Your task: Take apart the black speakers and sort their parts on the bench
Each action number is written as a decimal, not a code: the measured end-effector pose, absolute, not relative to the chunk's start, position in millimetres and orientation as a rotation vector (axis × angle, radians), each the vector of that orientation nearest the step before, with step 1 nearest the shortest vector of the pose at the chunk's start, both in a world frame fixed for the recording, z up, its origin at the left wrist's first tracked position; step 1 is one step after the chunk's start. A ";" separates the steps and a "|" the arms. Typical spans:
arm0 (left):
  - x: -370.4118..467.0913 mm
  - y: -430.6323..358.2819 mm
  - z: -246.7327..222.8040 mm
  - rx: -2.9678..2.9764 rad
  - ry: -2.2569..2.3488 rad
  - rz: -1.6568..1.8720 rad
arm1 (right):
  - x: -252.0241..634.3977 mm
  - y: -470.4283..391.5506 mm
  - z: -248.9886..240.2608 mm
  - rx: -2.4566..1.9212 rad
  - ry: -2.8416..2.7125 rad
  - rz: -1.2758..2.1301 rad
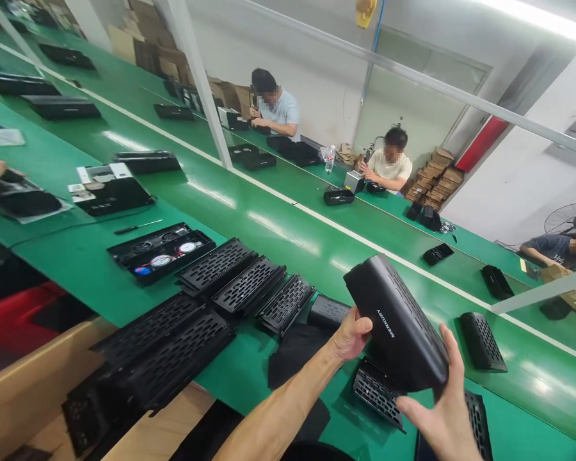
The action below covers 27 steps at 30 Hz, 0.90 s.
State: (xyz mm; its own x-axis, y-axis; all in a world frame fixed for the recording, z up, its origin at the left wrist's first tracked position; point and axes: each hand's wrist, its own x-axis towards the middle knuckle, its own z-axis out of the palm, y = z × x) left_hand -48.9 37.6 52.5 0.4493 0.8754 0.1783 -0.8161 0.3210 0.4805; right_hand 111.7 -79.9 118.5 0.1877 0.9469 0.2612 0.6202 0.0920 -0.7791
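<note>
A black speaker housing (398, 326) with "MERKURY" lettering is held up, tilted, above the green bench. My left hand (352, 334) grips its left end, thumb on the lettered face. At the lower right end, my right hand (441, 397) supports it with the thumb and fingers spread around the corner. Beneath it lies a black slotted grille (378, 392). Black cloth (297, 352) is spread to the left of the grille, near a smaller slotted part (329, 311).
Slotted black panels (247, 283) are grouped on the left, beside an opened housing with speakers (160, 251) and a screwdriver (138, 226). A green conveyor (278, 221) carries housings past the bench. Several people work nearby; a white post (199, 83) rises beyond.
</note>
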 end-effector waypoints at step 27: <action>-104.5 86.4 125.9 1.417 0.272 1.035 | 166.2 -81.6 140.3 -1.412 -1.505 0.550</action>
